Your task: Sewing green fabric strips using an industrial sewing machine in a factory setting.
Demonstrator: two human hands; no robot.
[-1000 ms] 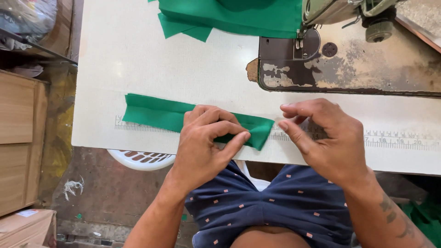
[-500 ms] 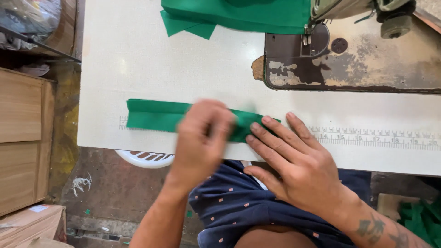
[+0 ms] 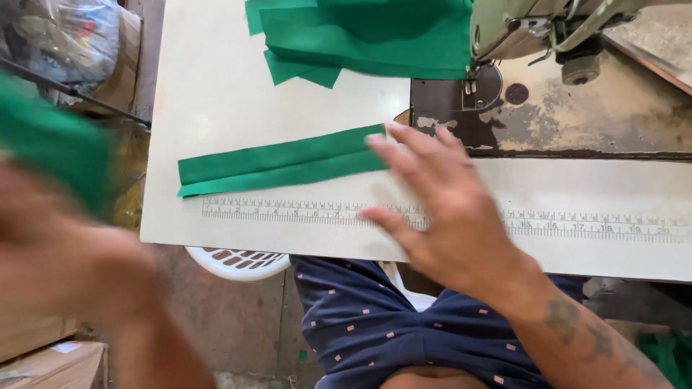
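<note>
head view, steeply down, close over sewing table point(image 3: 216, 108)

A: What is the green strip point(image 3: 281, 160) under the right hand point(image 3: 447, 209)?
B: Matt woven cloth, smooth, folded lengthwise. The green pile point(image 3: 367, 36) looks the same.
A: And the table point(image 3: 216, 94)?
B: Smooth, pale laminate, faintly glossy, with a printed ruler point(image 3: 577, 227).
A: The sewing machine bed point(image 3: 577, 122)?
B: Metal, its paint worn, rough and blotched.
A: The basket point(image 3: 238, 263)?
B: White perforated plastic.

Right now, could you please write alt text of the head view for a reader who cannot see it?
A right hand, fingers spread, rests on the end of a folded green fabric strip on a white table. The blurred left hand lifts green cloth; more green fabric lies by a sewing machine.
</note>
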